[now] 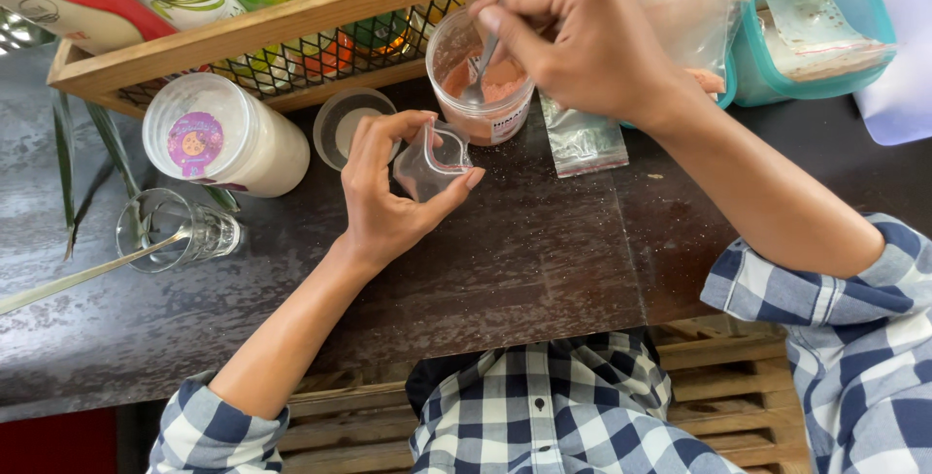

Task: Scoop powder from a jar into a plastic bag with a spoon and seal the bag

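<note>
My left hand holds a small clear zip bag open, just in front of a clear plastic jar of pinkish-orange powder. My right hand grips a metal spoon whose bowl dips into the jar's powder. The jar's round clear lid lies on the dark wooden table left of the jar, behind my left hand.
A white-lidded jar lies at left. Near it stands a glass with a long spoon. A wooden crate of packets runs along the back. Empty zip bags and a teal container sit at right.
</note>
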